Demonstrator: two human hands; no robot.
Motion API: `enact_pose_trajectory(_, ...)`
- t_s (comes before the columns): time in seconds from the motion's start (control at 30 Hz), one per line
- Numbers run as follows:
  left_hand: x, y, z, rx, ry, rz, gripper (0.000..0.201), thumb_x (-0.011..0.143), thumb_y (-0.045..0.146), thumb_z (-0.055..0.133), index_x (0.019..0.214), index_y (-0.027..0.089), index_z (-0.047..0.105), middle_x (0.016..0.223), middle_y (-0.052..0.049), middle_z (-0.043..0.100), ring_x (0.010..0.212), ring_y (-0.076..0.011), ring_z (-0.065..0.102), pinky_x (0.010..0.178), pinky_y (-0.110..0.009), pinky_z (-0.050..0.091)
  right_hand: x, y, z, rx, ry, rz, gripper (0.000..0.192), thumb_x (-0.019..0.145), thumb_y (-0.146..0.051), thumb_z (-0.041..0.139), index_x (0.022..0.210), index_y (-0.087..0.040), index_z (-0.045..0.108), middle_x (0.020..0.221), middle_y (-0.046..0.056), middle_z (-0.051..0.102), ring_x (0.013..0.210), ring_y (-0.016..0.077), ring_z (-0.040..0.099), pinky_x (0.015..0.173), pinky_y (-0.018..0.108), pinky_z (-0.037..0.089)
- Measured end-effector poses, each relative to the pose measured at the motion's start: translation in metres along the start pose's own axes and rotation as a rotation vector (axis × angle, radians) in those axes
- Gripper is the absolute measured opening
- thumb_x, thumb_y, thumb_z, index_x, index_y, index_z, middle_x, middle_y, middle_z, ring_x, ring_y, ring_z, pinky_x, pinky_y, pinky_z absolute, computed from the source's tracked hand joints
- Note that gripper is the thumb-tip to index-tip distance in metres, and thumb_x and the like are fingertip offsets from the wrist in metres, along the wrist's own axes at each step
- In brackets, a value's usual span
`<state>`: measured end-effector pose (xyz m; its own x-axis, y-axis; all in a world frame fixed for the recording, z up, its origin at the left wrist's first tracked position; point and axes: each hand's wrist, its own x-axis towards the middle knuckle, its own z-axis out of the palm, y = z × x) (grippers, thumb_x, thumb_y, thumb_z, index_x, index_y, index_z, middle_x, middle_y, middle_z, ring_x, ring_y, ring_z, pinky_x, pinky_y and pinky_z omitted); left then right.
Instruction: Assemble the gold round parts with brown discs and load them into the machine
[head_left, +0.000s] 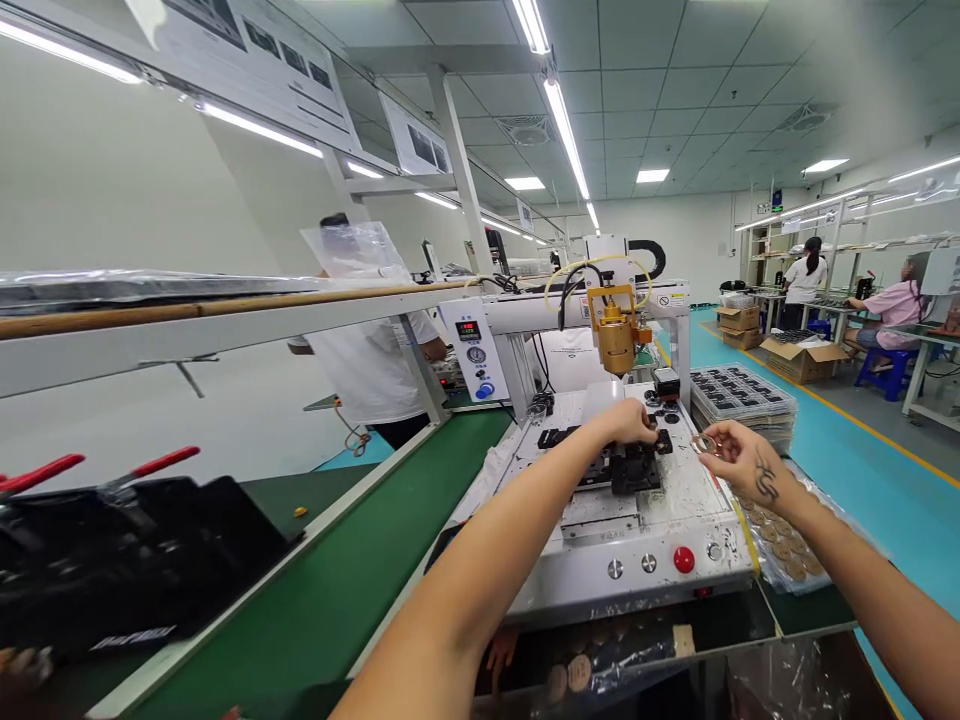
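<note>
Head view: a loading step at a small benchtop dispensing machine (637,540) appears to be in hand. The left hand (628,420) is stretched out over the black fixture (626,462) on the machine's white bed, its fingers curled down and touching a small dark part (663,441) at the fixture's far right corner; whether that part is pinched or only pressed cannot be told. The right hand (739,458) is held just to the right of the fixture, above the bed's edge, with a thin metallic ring (703,445) pinched between thumb and fingertips. The ring is seen nearly edge-on and partly hidden, so its exact tilt is uncertain; being round, it has no long axis, and its open face seems to be turned roughly towards the fixture and the left hand. The fixture's own long axis is laid across the bed, left to right. Judged from this, the next move calls for the ring to be levelled and brought the short way leftward onto its seat, clear of the brass dispensing head (617,335) hanging above. More discs are lying in a clear bag (787,545) beneath the right wrist.
</note>
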<state>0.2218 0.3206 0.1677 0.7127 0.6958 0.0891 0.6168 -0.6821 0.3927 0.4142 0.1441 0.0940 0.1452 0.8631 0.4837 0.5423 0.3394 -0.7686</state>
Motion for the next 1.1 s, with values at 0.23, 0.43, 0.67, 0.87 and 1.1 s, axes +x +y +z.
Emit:
enact_pose_trajectory(0.23, -0.077, -0.002, -0.041, -0.279, 0.203, 0.075, 0.03, 0.081, 0.037, 0.073, 0.104, 0.017, 0.071, 0.101, -0.008, 0.079, 0.084, -0.0198, 0.073, 0.074, -0.029, 0.056, 0.097, 0.024, 0.055, -0.063, -0.347, -0.035, 0.034, 0.075, -0.043, 0.084, 0.091, -0.018, 0.067, 0.072, -0.003, 0.062, 0.063, 0.0134, 0.053, 0.058, 0.025, 0.042)
enact_pose_trajectory(0.43, -0.155, -0.01, -0.051, -0.438, 0.284, 0.083, 0.029, 0.081, 0.035, 0.075, 0.104, 0.02, 0.067, 0.098, -0.006, 0.075, 0.083, -0.0176, 0.069, 0.078, -0.031, 0.057, 0.119, 0.031, 0.054, -0.151, -0.566, -0.087, 0.036, 0.083, -0.05, 0.081, 0.091, -0.016, 0.075, 0.072, -0.002, 0.066, 0.061, 0.013, 0.056, 0.06, 0.025, 0.044)
enact_pose_trajectory(0.67, -0.224, -0.013, -0.044, -0.434, 0.35, 0.052, 0.029, 0.085, 0.035, 0.071, 0.111, 0.022, 0.066, 0.097, -0.002, 0.074, 0.083, -0.0169, 0.069, 0.079, -0.033, 0.059, 0.115, 0.027, 0.057, -0.279, -0.548, -0.177, 0.039, 0.093, -0.054, 0.07, 0.094, -0.017, 0.082, 0.081, 0.006, 0.076, 0.079, 0.0213, 0.066, 0.074, 0.032, 0.049)
enact_pose_trajectory(0.87, -0.254, 0.003, -0.036, -0.436, 0.449, 0.072, 0.024, 0.088, 0.03, 0.067, 0.111, 0.023, 0.066, 0.094, -0.002, 0.072, 0.082, -0.0164, 0.067, 0.079, -0.032, 0.06, 0.113, 0.021, 0.061, -0.395, -0.386, -0.206, 0.024, 0.09, -0.043, 0.08, 0.091, -0.019, 0.08, 0.084, 0.006, 0.068, 0.091, 0.0254, 0.064, 0.087, 0.038, 0.05)
enact_pose_trajectory(1.1, -0.296, 0.001, 0.009, -0.42, 0.578, -0.012, 0.028, 0.086, 0.032, 0.069, 0.112, 0.023, 0.069, 0.095, -0.003, 0.072, 0.083, -0.0193, 0.068, 0.08, -0.033, 0.059, 0.0, 0.001, 0.037, -0.389, -0.011, -0.186, 0.034, 0.11, -0.044, 0.048, 0.11, -0.02, 0.073, 0.117, 0.013, 0.067, 0.109, 0.0274, 0.062, 0.096, 0.04, 0.048)
